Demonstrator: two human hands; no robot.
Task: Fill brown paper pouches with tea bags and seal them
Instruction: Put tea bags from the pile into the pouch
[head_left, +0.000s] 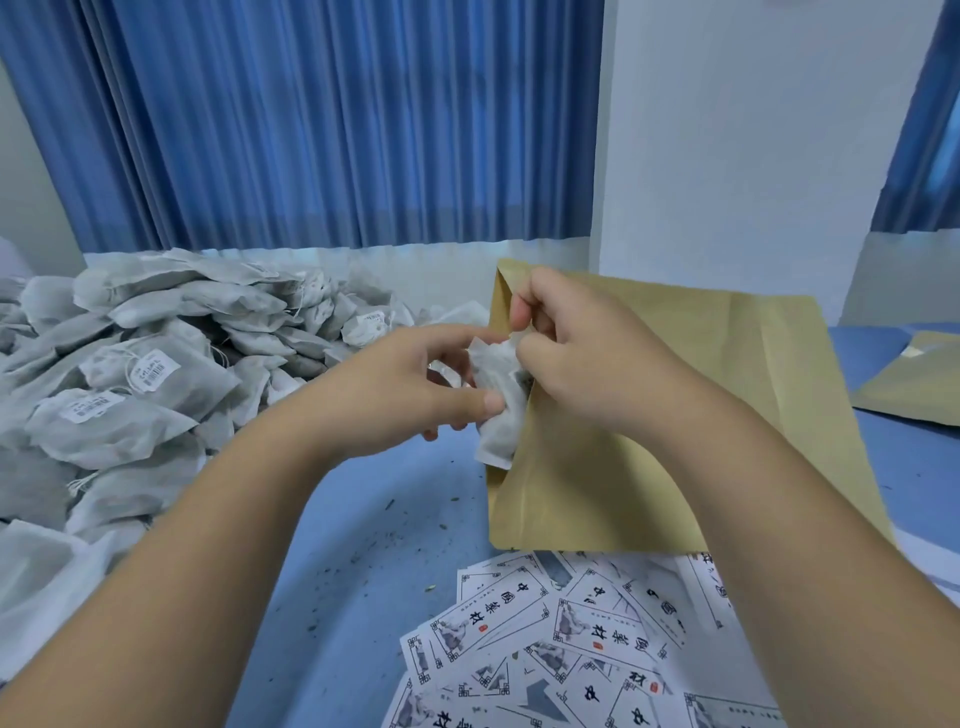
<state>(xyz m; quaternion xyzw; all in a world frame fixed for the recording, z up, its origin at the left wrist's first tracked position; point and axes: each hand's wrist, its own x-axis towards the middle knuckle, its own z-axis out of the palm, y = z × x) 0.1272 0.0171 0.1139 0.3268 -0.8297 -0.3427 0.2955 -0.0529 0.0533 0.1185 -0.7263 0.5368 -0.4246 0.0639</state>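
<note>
A large brown paper pouch (670, 415) lies on the blue table with its mouth facing left. My right hand (582, 353) pinches the pouch's open edge near its top corner. My left hand (415, 389) grips a white tea bag (501, 410) and holds it half inside the pouch mouth. The inner end of the tea bag is hidden by the pouch.
A big heap of grey-white tea bags (135, 374) fills the left side of the table (363, 561). Printed white labels (561, 644) lie scattered at the front right. Another brown pouch (914, 384) lies at the far right. Blue curtains hang behind.
</note>
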